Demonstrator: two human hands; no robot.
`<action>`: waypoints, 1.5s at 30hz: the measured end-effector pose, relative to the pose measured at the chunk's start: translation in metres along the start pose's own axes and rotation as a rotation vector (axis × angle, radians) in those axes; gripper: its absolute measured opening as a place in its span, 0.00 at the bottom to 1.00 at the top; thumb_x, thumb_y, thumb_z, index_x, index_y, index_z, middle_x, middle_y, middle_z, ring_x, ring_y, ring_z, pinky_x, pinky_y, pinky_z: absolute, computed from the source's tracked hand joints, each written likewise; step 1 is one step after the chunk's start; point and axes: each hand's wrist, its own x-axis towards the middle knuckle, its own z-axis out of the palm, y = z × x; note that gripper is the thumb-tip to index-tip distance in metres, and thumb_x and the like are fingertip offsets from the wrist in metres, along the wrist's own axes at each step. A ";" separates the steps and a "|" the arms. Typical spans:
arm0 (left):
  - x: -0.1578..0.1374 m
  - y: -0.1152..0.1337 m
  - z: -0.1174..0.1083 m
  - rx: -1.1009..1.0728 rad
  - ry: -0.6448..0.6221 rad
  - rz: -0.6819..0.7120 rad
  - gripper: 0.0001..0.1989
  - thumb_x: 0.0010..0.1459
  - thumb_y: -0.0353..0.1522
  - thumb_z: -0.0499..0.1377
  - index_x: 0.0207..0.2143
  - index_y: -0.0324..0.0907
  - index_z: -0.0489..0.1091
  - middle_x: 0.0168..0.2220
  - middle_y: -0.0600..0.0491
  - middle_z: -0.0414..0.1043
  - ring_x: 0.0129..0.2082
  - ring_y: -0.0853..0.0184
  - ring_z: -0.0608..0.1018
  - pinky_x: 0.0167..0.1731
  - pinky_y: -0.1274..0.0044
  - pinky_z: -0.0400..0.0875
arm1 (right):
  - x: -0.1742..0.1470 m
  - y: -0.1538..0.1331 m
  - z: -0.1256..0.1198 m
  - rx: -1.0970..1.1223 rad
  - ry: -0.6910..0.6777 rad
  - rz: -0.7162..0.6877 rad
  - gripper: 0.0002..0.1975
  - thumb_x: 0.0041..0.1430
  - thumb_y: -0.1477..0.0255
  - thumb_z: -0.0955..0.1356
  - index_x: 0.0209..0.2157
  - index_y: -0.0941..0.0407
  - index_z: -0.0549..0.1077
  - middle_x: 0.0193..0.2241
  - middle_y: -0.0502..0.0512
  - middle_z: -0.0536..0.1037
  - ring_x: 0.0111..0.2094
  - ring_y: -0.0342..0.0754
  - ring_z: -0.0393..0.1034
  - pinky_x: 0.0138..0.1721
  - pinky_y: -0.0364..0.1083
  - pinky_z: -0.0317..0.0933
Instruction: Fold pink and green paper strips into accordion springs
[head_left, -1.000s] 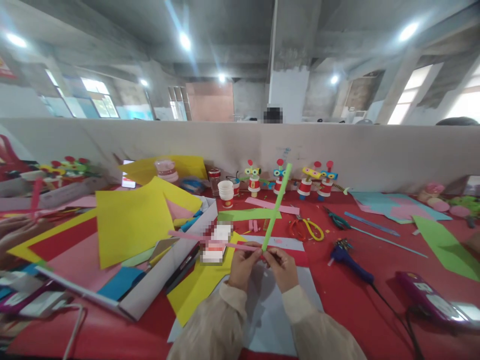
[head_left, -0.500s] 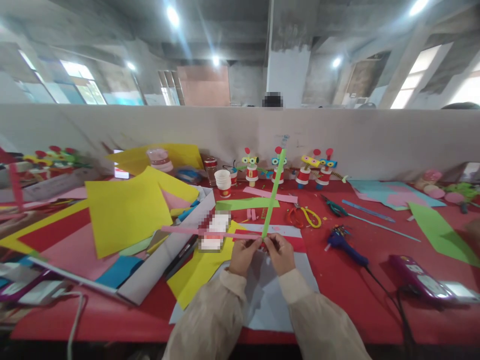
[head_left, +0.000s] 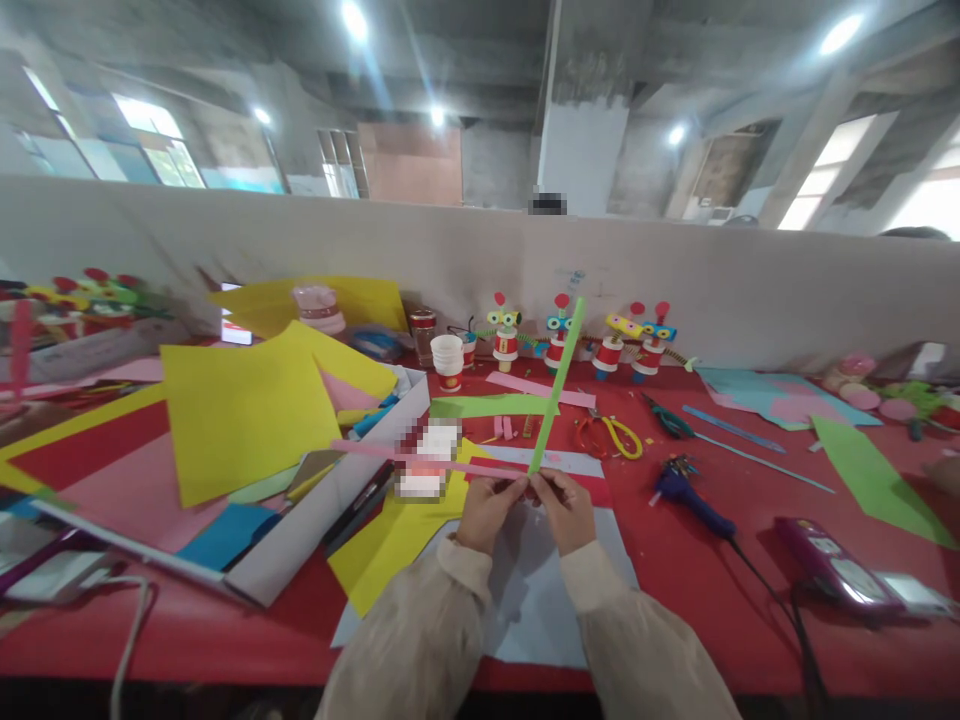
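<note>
Close together above a grey sheet [head_left: 525,600], my two hands pinch the ends of two paper strips that meet at a corner. My left hand [head_left: 486,512] is closed on the pink paper strip [head_left: 375,451], which reaches out to the left. From the same corner the light green paper strip [head_left: 559,385] rises up and slightly right, its lower end between the fingers of my right hand [head_left: 566,510]. Fingertips partly hide the joint, so I cannot tell how the strips are joined.
Left stands a white box [head_left: 330,510] with coloured paper. To the right lie yellow-and-red scissors [head_left: 621,436], green-handled pliers [head_left: 670,418], a blue glue gun [head_left: 697,503] with its cord, and a purple device [head_left: 832,565]. Paper-cup figures [head_left: 506,345] line the partition behind.
The green strip's top has leaned a little further right. Both hands keep their pinch at the corner. The view has tilted slightly.
</note>
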 end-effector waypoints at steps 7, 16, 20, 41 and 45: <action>-0.002 0.006 -0.006 0.228 -0.001 0.089 0.04 0.42 0.34 0.64 0.19 0.42 0.75 0.20 0.52 0.73 0.26 0.64 0.71 0.30 0.74 0.65 | 0.001 -0.001 -0.002 0.015 0.007 0.033 0.09 0.45 0.65 0.70 0.25 0.56 0.76 0.17 0.50 0.75 0.19 0.44 0.68 0.20 0.42 0.62; -0.002 0.005 -0.004 -0.052 0.061 -0.051 0.09 0.38 0.34 0.66 0.19 0.37 0.73 0.17 0.53 0.70 0.21 0.69 0.70 0.25 0.77 0.63 | -0.002 -0.008 0.006 0.117 -0.002 0.028 0.09 0.43 0.68 0.71 0.28 0.57 0.76 0.19 0.50 0.76 0.20 0.44 0.69 0.22 0.42 0.63; 0.000 0.002 -0.005 -0.170 0.110 -0.112 0.10 0.34 0.33 0.68 0.20 0.36 0.73 0.18 0.54 0.70 0.19 0.72 0.69 0.22 0.79 0.61 | -0.006 -0.008 0.009 0.133 -0.049 -0.047 0.09 0.45 0.71 0.70 0.32 0.55 0.76 0.24 0.51 0.78 0.24 0.45 0.71 0.25 0.43 0.65; -0.004 0.008 0.003 -0.262 0.089 -0.077 0.09 0.38 0.33 0.67 0.20 0.36 0.72 0.20 0.54 0.70 0.22 0.72 0.70 0.26 0.78 0.64 | -0.003 -0.015 0.011 0.426 -0.012 0.161 0.10 0.36 0.71 0.75 0.26 0.56 0.77 0.19 0.49 0.77 0.20 0.41 0.68 0.22 0.41 0.61; -0.003 0.003 0.000 -0.191 0.079 -0.043 0.09 0.40 0.34 0.66 0.20 0.37 0.73 0.19 0.55 0.70 0.21 0.72 0.69 0.26 0.78 0.64 | -0.004 -0.018 0.012 0.403 0.006 0.161 0.09 0.36 0.71 0.75 0.24 0.57 0.76 0.19 0.49 0.77 0.19 0.40 0.67 0.22 0.40 0.61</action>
